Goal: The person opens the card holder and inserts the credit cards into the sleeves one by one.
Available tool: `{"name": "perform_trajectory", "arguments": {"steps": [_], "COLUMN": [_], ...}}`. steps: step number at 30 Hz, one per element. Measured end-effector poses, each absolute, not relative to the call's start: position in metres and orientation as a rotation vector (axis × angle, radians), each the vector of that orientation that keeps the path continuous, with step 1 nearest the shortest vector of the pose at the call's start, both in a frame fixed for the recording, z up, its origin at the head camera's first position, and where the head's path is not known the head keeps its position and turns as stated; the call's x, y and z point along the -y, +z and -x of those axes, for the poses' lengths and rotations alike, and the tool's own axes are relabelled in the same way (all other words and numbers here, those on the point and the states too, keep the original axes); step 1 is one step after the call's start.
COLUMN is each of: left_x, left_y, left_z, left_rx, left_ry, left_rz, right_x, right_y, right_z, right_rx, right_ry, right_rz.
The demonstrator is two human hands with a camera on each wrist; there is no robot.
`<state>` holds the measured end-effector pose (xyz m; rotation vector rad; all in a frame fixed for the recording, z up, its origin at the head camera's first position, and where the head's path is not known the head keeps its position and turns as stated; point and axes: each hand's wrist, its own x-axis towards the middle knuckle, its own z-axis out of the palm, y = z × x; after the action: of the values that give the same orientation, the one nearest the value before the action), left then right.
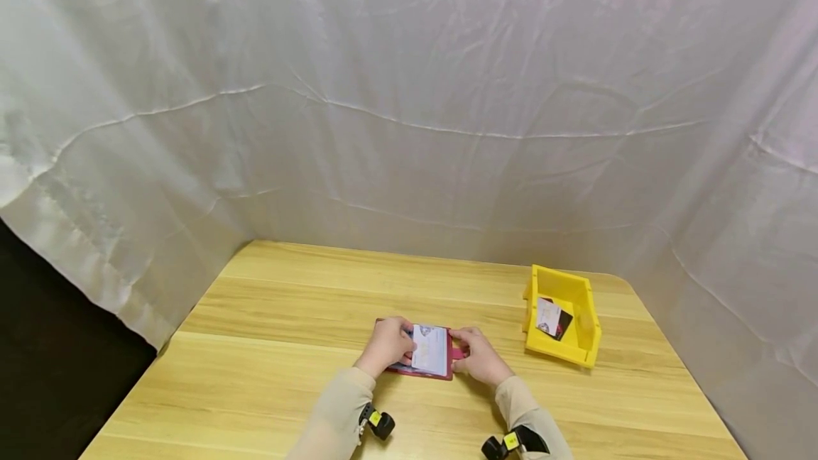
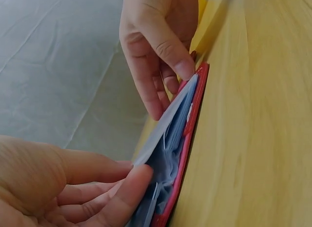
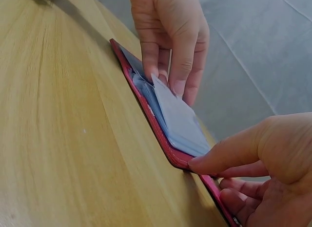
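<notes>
A red card holder point(image 1: 436, 376) with clear plastic sleeves lies opened on the wooden table. My left hand point(image 1: 386, 343) pinches the left edge of a white card point(image 1: 429, 348) between thumb and fingers. In the left wrist view, that card point(image 2: 163, 120) slants up off the sleeves, its far end down by the holder's red border point(image 2: 194, 107). At the right end of the holder, my right hand point(image 1: 481, 358) grips the edge, fingers and thumb on either side of a red strap point(image 1: 457, 353). From the right wrist, the thumb point(image 3: 209, 161) presses the cover's corner.
A yellow bin point(image 1: 562, 356) stands at the back right of the table point(image 1: 281, 289). Inside it lie a white card point(image 1: 548, 315) and a dark card point(image 1: 564, 324), overlapping. Grey curtains point(image 1: 409, 176) hang behind and along both sides.
</notes>
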<state>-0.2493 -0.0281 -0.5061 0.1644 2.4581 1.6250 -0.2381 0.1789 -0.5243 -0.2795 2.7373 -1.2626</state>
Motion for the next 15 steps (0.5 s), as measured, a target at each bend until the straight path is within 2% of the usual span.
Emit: {"name": "perform_trajectory", "arguments": {"steps": [15], "left_x": [0.0280], "left_y": [-0.5012], "left_z": [0.2454], "left_rx": [-2.532], "left_ry": [1.484], "left_rz": [-0.229], "right_x": [-0.1790], "right_y": [-0.5243], "right_z": [0.2390], "right_rx": [-2.727], "right_ry": [-1.270], "right_rz": [0.270]}}
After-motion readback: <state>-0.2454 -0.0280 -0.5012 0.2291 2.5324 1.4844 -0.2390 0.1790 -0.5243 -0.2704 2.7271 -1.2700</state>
